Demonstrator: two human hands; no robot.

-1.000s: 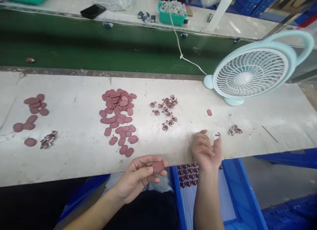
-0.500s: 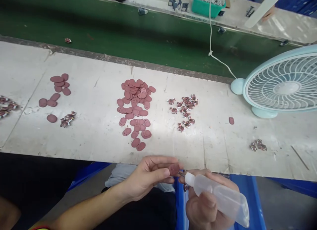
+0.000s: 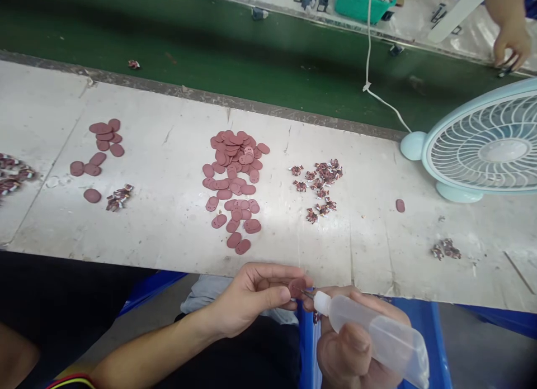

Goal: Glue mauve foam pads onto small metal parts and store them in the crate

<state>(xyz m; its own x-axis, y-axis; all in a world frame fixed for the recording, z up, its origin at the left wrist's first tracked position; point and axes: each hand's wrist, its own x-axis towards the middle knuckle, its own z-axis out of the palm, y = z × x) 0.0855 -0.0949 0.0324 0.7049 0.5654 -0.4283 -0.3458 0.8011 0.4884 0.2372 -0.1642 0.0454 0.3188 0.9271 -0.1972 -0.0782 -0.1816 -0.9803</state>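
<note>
My left hand [image 3: 251, 299] pinches a reddish-brown oval disc [image 3: 297, 288] between thumb and fingers, just below the table's near edge. Wrapped round a translucent squeeze bottle [image 3: 377, 327] is my right hand [image 3: 350, 344]. The bottle's white cap and thin dark tip point left, and the tip meets the disc's face. A small brown-and-white piece [image 3: 316, 317] shows under the bottle's cap, by my right fingers. Above my hands, many similar discs [image 3: 235, 182] lie in a heap on the white table [image 3: 168, 221]. Right of them is a group of small brown-and-white figures [image 3: 323, 174].
A light blue fan [image 3: 499, 148] stands at the right, its white cord crossing the green belt [image 3: 251, 65]. More discs [image 3: 104, 133] and figures [image 3: 119, 198] lie at left. Another person's hand [image 3: 512, 42] touches a small dark part at the upper right. A blue crate [image 3: 436, 344] sits below.
The view has shifted slightly, so the table items appear a little further right. The other person's hand has come into fuller view at the upper right. The bottle tip now reaches further over the disc.
</note>
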